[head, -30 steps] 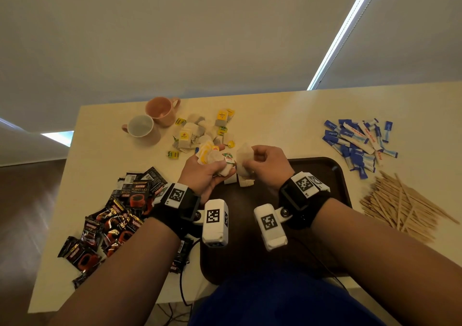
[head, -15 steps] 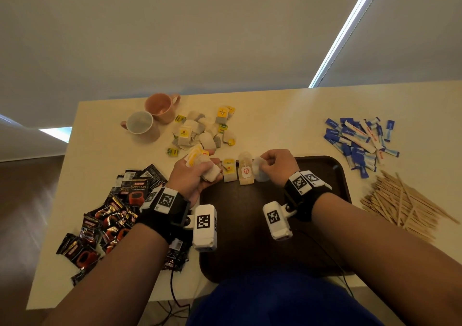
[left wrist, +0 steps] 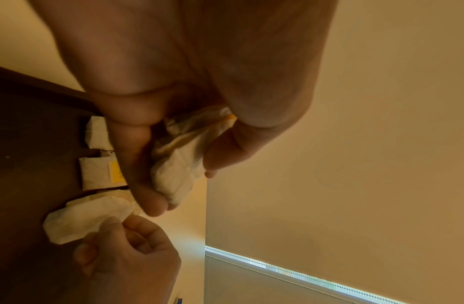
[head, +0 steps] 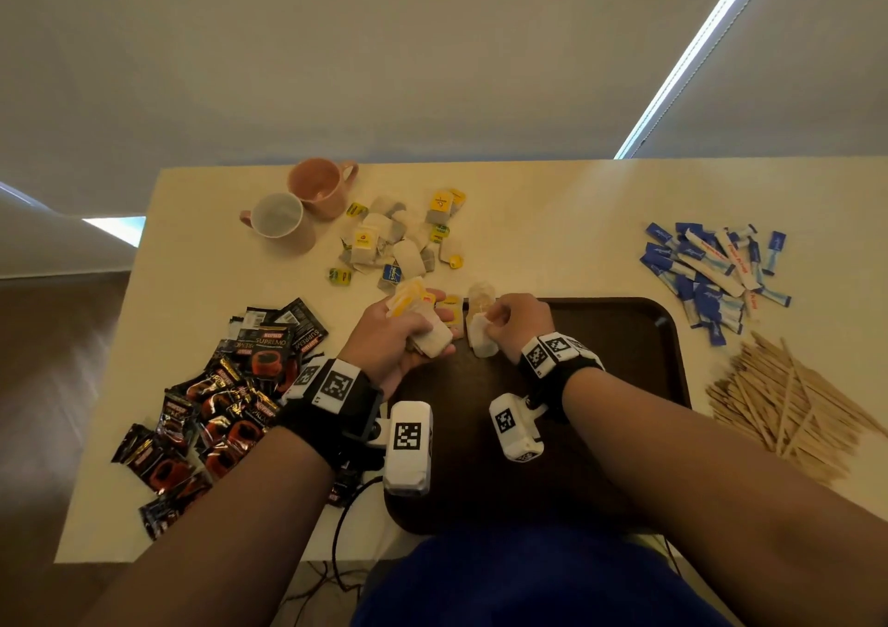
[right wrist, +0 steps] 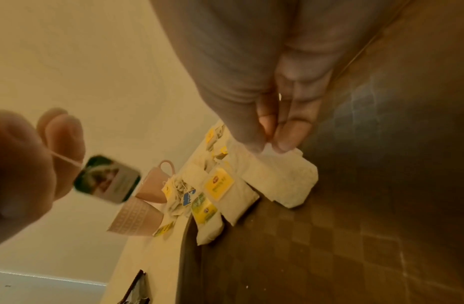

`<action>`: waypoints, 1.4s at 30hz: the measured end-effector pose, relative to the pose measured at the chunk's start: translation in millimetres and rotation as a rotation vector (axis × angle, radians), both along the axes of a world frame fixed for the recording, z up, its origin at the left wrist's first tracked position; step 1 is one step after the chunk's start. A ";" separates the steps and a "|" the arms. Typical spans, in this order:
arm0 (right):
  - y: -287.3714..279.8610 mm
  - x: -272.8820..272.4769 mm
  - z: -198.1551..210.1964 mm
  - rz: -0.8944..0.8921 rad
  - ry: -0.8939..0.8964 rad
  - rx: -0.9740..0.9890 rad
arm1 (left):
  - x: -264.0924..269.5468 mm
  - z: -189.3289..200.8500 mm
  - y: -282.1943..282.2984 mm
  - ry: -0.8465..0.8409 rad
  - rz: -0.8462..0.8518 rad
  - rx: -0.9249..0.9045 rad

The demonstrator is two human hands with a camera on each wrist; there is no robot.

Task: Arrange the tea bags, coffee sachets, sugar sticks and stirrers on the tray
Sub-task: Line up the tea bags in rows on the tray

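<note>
On the tray's (head: 624,347) far-left corner a few tea bags (right wrist: 233,195) lie in a row; right hand (head: 516,323) pinches another onto it, left hand (head: 399,338) clutches a bunch; coffee sachets (head: 216,400), sugar sticks (head: 711,270) and stirrers (head: 788,395) remain outside.

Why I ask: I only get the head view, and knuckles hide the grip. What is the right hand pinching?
Observer: Right wrist view: the right hand pinches the top edge of a white tea bag lying flat on the tray.
Operator: Anything beside it?
Observer: Two yellow-tagged tea bags lie alongside it, in a row.
Operator: And the left hand?
Observer: A dark green tag dangles on a string from the bundle it grips.
</note>
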State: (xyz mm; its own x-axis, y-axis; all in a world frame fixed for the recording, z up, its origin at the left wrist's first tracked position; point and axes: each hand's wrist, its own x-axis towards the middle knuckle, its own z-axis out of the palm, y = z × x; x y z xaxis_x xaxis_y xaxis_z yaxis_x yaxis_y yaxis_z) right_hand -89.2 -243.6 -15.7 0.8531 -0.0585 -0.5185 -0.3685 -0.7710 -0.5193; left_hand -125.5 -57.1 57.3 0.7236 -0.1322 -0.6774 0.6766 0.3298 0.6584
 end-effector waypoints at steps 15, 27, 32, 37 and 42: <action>21.8 -27.4 83.0 0.427 -0.495 0.221 | 6.7 17.7 -12.4 0.023 0.177 -0.263; 10.9 -26.8 85.3 0.121 -0.373 0.338 | 3.3 15.2 -8.4 0.019 0.151 -0.211; 6.7 -28.5 90.3 -0.188 -0.178 0.723 | 1.1 12.1 -6.5 -0.055 0.170 -0.080; 0.4 -31.8 100.6 -0.280 -0.112 0.879 | 0.5 11.3 -2.1 -0.092 0.176 0.073; -4.5 -31.7 102.6 -0.260 -0.106 0.865 | 2.2 19.3 -2.6 -0.189 0.103 0.260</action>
